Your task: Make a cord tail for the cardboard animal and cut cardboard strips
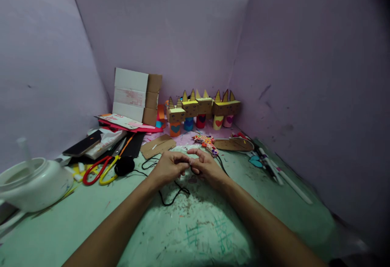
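My left hand [170, 168] and my right hand [207, 167] meet at the middle of the table, fingertips touching in a pinch. Black yarn [169, 204] runs between the fingers, its loose loops lying under and left of the hands. The exact spot they grip is mostly hidden by the fingers. A ball of black yarn [124, 165] sits to the left, with a strand trailing from it towards the hands. Just beyond my right hand lies a colourful patterned piece [210, 146] with a dark cord near it.
Red-handled scissors [96, 171] and yellow-handled scissors [109, 171] lie left, near a white teapot [36, 185]. Several cardboard figures [176, 116] stand at the back beside a folded cardboard box [131, 94]. Pens [269, 165] lie right. Purple walls [164, 35] enclose the green tabletop [146, 238].
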`<state>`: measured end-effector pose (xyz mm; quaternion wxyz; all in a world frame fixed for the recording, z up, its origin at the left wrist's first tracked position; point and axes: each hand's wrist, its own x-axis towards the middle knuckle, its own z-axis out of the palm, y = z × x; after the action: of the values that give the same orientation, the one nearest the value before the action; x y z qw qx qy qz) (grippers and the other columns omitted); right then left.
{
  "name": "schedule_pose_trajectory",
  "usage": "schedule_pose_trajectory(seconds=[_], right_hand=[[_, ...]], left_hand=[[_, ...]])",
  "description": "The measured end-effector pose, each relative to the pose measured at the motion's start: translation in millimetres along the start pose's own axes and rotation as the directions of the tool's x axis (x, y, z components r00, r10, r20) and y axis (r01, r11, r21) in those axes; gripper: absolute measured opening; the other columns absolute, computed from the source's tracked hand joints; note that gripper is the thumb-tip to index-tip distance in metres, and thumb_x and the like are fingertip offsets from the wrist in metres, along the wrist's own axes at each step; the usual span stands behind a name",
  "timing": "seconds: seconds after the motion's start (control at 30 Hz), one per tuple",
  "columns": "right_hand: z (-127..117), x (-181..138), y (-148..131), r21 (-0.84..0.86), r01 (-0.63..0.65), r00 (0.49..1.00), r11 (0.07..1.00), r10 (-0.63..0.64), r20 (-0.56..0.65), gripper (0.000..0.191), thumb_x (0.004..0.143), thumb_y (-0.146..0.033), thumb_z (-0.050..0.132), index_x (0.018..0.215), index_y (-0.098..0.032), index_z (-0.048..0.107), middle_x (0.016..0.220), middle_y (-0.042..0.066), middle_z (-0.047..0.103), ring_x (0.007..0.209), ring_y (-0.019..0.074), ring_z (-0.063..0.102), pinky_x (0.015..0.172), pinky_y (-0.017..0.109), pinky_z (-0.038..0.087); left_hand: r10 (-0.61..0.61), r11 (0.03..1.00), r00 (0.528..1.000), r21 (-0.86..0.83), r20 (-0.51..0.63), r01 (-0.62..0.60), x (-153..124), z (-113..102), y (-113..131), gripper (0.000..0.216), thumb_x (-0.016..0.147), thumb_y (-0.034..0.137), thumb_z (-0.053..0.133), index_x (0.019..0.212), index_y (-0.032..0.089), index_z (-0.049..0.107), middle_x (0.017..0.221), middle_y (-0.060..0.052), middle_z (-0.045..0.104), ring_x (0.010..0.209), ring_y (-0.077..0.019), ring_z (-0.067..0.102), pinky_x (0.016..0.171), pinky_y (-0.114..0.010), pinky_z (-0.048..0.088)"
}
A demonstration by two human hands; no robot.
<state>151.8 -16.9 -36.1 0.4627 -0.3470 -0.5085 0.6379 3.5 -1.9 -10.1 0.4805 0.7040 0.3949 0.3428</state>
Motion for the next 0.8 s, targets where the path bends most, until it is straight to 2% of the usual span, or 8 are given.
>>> schedule_pose_trajectory(seconds=[0.1,0.17,0.27,0.37,0.47,0.6,0.8], right_hand=[[-1,2,0,-0.051,0.023,0.999,0.998,-0.025,-0.04,0.05,0.064,-0.049,0.066,0.099,-0.018,0.047,0.046,-0.008,0.05,0.032,0.005,0.037,0.033,0.015,0.027],[-3,4,1,-0.052,0.022,0.991,0.998,-0.028,-0.131,0.048,0.067,-0.053,0.062,0.097,-0.018,0.051,0.061,-0.002,0.059,0.036,0.006,0.045,0.034,0.017,0.031],[-9,6,1,0.015,-0.022,0.97,1.0,0.025,-0.242,0.045,0.073,-0.058,0.052,0.091,-0.016,0.058,0.083,0.005,0.063,0.039,0.0053,0.049,0.037,0.02,0.036],[-10,5,1,-0.001,-0.04,0.98,0.999,0.039,-0.197,0.044,0.072,-0.056,0.054,0.086,-0.015,0.062,0.089,0.007,0.063,0.039,0.0044,0.048,0.038,0.02,0.037],[-7,3,-1,-0.099,-0.021,0.991,0.995,0.008,-0.133,0.038,0.065,-0.05,0.064,0.079,-0.014,0.064,0.08,0.005,0.063,0.039,0.0043,0.046,0.037,0.019,0.033],[-5,2,-1,-0.185,0.001,0.982,0.983,-0.036,-0.186,0.033,0.062,-0.046,0.066,0.06,-0.015,0.058,0.052,-0.003,0.053,0.036,0.0046,0.041,0.037,0.019,0.029],[-8,4,-1,-0.217,0.018,0.977,0.976,-0.063,-0.202,0.031,0.063,-0.045,0.063,0.055,-0.018,0.051,0.044,-0.006,0.045,0.035,0.0059,0.038,0.037,0.02,0.028]], left_hand=[[-0.012,1.0,0.999,-0.009,-0.043,0.012,1,-1,0,0.009,0.06,0.018,0.056,0.061,0.013,0.063,0.047,0.002,0.056,0.041,-0.0079,0.047,0.039,-0.018,0.036],[-0.02,1.0,0.995,-0.025,-0.1,0.017,2,-4,0,0.008,0.06,0.021,0.058,0.06,0.013,0.06,0.044,0.003,0.053,0.04,-0.0078,0.047,0.038,-0.018,0.035],[-0.032,0.998,0.978,-0.057,-0.207,0.021,5,-10,-2,0.011,0.061,0.025,0.058,0.063,0.014,0.057,0.043,0.005,0.05,0.038,-0.0075,0.046,0.038,-0.018,0.036],[-0.037,0.996,0.967,-0.083,-0.253,0.017,7,-12,-4,0.013,0.06,0.025,0.058,0.064,0.014,0.056,0.044,0.005,0.051,0.038,-0.0071,0.046,0.039,-0.018,0.037],[-0.043,0.996,0.967,-0.092,-0.25,0.021,8,-10,-6,0.014,0.059,0.026,0.059,0.063,0.014,0.055,0.043,0.004,0.052,0.038,-0.0076,0.047,0.039,-0.019,0.038],[-0.039,0.998,0.971,-0.047,-0.234,0.029,8,-6,-7,0.014,0.06,0.026,0.058,0.063,0.013,0.056,0.042,0.004,0.051,0.038,-0.0087,0.047,0.038,-0.019,0.038],[0.064,0.992,0.966,0.119,-0.252,-0.035,7,-10,-8,0.009,0.064,0.023,0.057,0.06,0.014,0.06,0.044,0.004,0.051,0.041,-0.0086,0.047,0.041,-0.019,0.035]])
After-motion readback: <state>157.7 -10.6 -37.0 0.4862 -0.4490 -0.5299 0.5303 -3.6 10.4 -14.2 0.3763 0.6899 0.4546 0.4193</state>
